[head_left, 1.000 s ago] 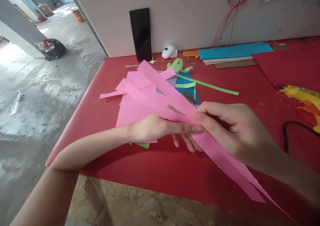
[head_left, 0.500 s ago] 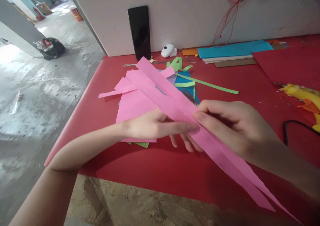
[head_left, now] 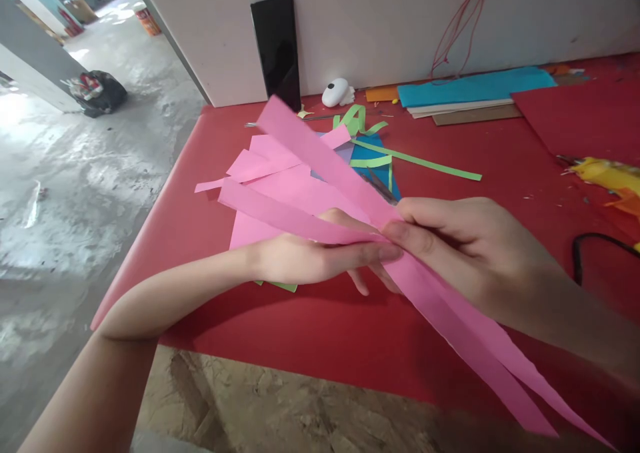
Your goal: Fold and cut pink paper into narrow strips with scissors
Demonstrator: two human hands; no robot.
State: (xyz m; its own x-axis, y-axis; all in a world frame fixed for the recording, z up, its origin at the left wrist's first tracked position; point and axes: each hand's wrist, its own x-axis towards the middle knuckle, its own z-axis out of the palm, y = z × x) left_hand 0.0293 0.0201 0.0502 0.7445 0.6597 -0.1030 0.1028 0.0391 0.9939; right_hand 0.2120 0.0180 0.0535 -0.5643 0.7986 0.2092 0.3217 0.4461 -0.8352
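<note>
Two long pink paper strips (head_left: 320, 156) cross between my hands above the red table. My left hand (head_left: 320, 256) pinches one of them between thumb and fingers, close to where they overlap. My right hand (head_left: 460, 249) grips the strips at the crossing, its thumb on top. Their lower ends hang toward the bottom right, spread slightly apart. Beneath lie pink paper pieces (head_left: 270, 203) on a stack with a blue sheet (head_left: 373, 147). Scissors (head_left: 380, 185) show partly behind the right fingers.
A black phone (head_left: 277, 53) leans on the wall. Near it are a white rounded gadget (head_left: 337, 93) and green paper strips (head_left: 425, 163). Blue paper (head_left: 475, 87) lies at the back right. A yellow tool (head_left: 600, 173) rests at the right beside a black cable (head_left: 577, 253).
The upper ends of the pink strips have spread apart: one has swung down to the left over my left hand. Both hands stay near the crossing. The view has shifted slightly.
</note>
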